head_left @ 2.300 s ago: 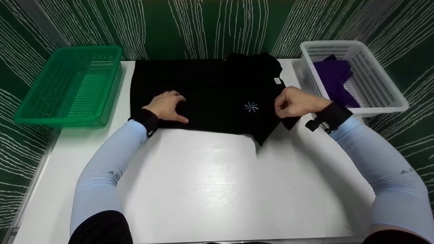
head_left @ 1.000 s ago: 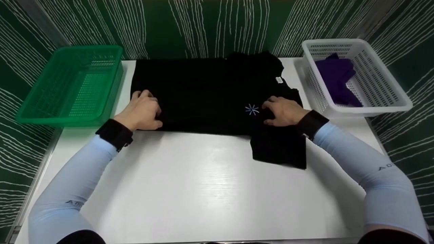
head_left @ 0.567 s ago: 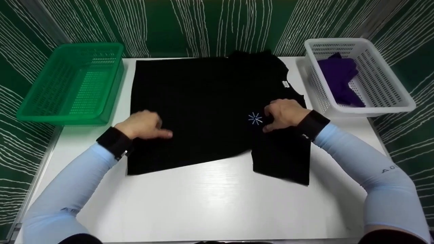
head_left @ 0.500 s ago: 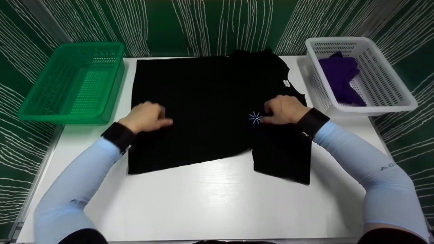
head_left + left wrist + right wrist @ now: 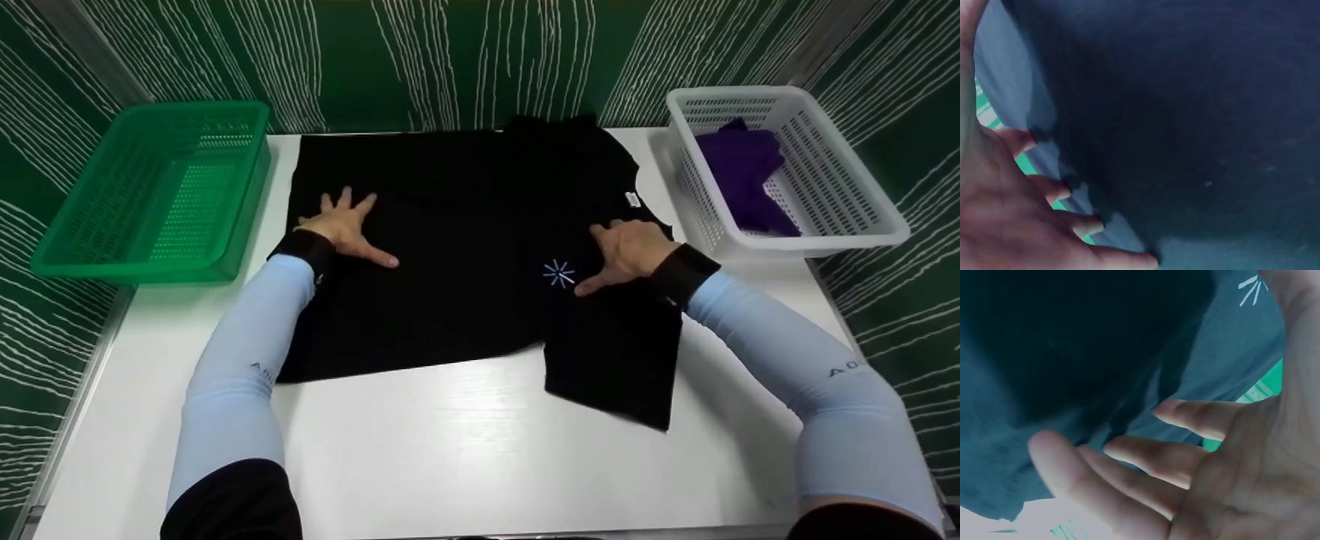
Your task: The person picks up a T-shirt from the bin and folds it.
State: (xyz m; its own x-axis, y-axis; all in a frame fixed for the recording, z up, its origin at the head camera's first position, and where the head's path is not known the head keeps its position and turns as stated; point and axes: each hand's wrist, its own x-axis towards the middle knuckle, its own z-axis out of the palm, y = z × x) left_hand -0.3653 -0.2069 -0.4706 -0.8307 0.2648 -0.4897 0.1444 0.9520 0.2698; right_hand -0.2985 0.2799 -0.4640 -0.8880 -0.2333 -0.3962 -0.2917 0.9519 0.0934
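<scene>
A black T-shirt (image 5: 457,247) lies spread on the white table, its hem to the left and its neck, with a small white label (image 5: 633,199), to the right. One sleeve points toward the table's front. My left hand (image 5: 341,227) rests on the shirt near the hem, fingers spread; in the left wrist view its fingertips (image 5: 1092,226) touch the cloth. Beside the pale starburst print (image 5: 559,274), my right hand (image 5: 630,250) lies over the chest with its fingers extended. The right wrist view shows those fingers (image 5: 1151,455) over the dark fabric, with nothing gripped.
A green basket (image 5: 247,202) stands at the back left of the white table (image 5: 465,457). At the back right, a white basket (image 5: 862,195) holds a folded purple cloth (image 5: 742,172). A green wall with white streaks (image 5: 450,67) rises behind.
The shirt's near side has been unfolded toward the front, and the near sleeve now lies spread out. My left hand's fingers have spread over the cloth; my right hand's fingers have straightened.
</scene>
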